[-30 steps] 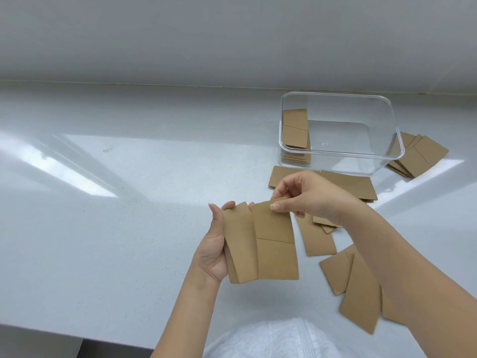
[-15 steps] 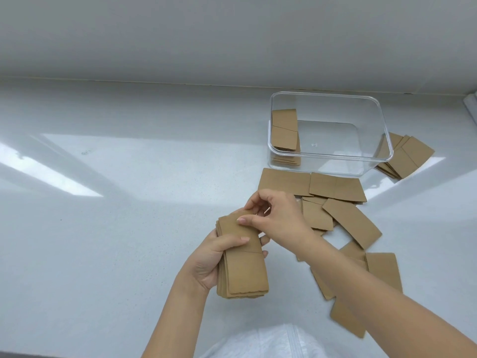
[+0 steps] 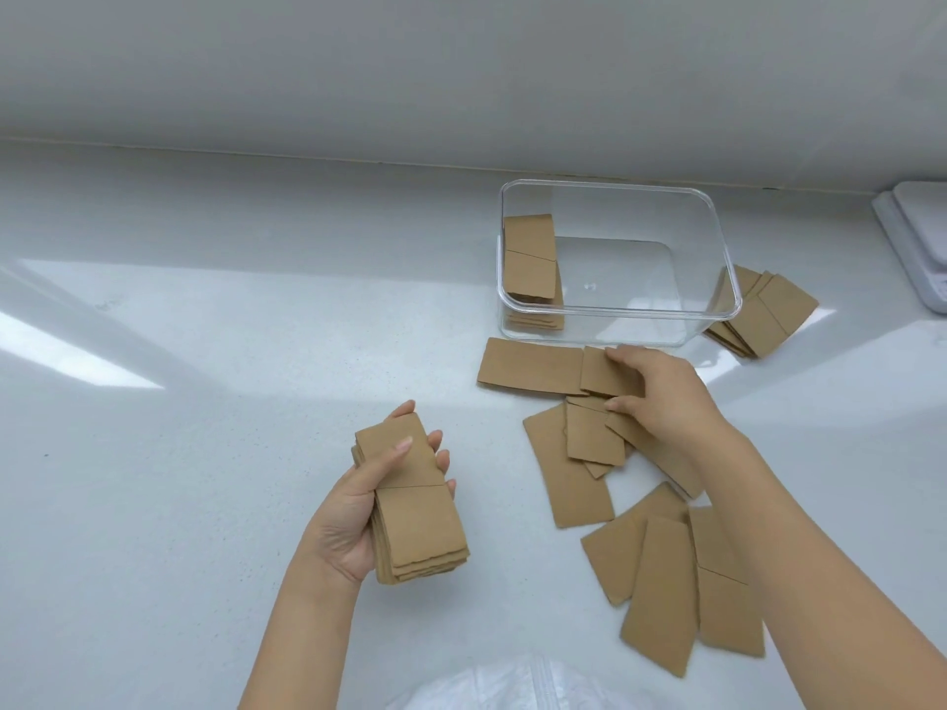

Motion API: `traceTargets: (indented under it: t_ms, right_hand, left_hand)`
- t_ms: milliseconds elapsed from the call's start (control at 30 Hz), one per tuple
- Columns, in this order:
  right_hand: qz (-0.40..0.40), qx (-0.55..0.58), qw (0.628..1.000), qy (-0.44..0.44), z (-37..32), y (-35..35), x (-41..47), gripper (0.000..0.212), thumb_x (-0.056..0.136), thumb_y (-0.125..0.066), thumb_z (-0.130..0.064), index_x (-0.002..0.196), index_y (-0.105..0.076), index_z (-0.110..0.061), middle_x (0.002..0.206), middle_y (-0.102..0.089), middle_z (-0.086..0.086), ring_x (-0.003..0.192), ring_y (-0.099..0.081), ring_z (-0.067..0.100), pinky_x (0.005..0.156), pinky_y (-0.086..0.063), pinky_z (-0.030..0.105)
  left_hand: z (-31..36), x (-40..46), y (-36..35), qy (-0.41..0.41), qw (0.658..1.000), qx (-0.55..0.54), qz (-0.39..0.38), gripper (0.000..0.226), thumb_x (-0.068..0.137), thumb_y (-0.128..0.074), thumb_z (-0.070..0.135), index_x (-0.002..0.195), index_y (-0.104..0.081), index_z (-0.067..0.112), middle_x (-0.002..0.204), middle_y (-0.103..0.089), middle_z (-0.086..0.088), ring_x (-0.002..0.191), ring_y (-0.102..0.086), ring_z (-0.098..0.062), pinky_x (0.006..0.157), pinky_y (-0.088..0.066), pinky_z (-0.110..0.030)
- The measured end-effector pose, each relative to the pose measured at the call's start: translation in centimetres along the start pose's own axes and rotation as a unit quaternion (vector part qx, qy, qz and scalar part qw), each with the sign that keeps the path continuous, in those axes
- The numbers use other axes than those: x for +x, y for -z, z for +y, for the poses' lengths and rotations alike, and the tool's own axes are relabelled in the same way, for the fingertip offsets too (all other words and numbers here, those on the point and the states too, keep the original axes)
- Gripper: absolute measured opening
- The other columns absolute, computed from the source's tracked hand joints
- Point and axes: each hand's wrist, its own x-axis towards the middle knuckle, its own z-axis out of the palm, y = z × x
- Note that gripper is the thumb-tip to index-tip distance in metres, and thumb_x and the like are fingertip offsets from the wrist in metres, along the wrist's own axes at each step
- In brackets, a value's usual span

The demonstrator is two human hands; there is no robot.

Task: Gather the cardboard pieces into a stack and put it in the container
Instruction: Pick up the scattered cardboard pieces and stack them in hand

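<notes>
My left hand (image 3: pixel 358 509) grips a stack (image 3: pixel 415 509) of brown cardboard pieces at lower centre of the frame, thumb across the top piece. My right hand (image 3: pixel 661 397), right of centre, has fingers curled down onto a loose piece (image 3: pixel 607 374) lying just in front of the clear container (image 3: pixel 717 258) (whether it is pinched yet, I cannot tell). More loose pieces (image 3: pixel 661 602) are scattered on the white table (image 3: pixel 179 427) at lower right. The container, upper right, already holds a small pile (image 3: pixel 530 258) at its left end.
</notes>
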Motion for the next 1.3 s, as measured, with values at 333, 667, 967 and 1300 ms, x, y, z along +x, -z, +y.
traceTargets:
  t_ms: [333, 667, 967, 1300]
  right_hand:
    - [0.161, -0.097, 0.973, 0.136, -0.6, -0.8, -0.6, 0.038, 0.082, -0.044, 0.008, 0.111, -0.066, -0.004, 0.103, -0.072, 0.016, 0.093, -0.068, 0.037, 0.073, -0.055, 0.04]
    - [0.094, -0.161, 0.944, 0.273, -6.2, -5.4, 0.7, 0.027, 0.069, -0.078, -0.004, 0.095, -0.074, -0.01, 0.105, -0.073, 0.017, 0.102, -0.068, 0.036, 0.071, -0.06, 0.038]
    - [0.026, -0.277, 0.941, 0.193, -7.5, -6.0, 0.7, 0.055, 0.08, -0.071, -0.025, 0.129, -0.054, -0.008, 0.134, -0.057, 0.014, 0.126, -0.052, 0.031, 0.09, -0.051, 0.035]
    - [0.198, -0.202, 0.912, 0.297, -7.4, -5.7, 0.2, 0.041, 0.035, -0.075, 0.014, 0.07, -0.069, -0.008, 0.063, -0.067, 0.003, 0.058, -0.064, 0.021, 0.043, -0.049, 0.023]
  left_hand:
    - [-0.5, -0.6, -0.7, 0.022, 1.0, 0.0, 0.003, 0.077, 0.045, -0.089, 0.016, 0.117, -0.065, 0.027, 0.094, -0.071, -0.008, 0.078, -0.069, -0.022, 0.071, -0.057, -0.04]
    - [-0.5, -1.1, -0.9, 0.022, 1.0, 0.008, -0.008, 0.074, 0.046, -0.089, 0.016, 0.115, -0.065, 0.027, 0.092, -0.069, -0.009, 0.077, -0.067, -0.022, 0.072, -0.056, -0.04]
    - [-1.1, -0.9, -0.8, 0.038, 0.999, -0.006, -0.007, 0.073, 0.048, -0.088, 0.014, 0.117, -0.064, 0.026, 0.093, -0.069, -0.009, 0.077, -0.067, -0.023, 0.073, -0.056, -0.041]
    - [-1.5, -1.4, -1.7, 0.04, 0.999, 0.005, -0.013, 0.079, 0.044, -0.089, 0.013, 0.118, -0.064, 0.025, 0.092, -0.07, -0.01, 0.075, -0.068, -0.023, 0.072, -0.057, -0.04]
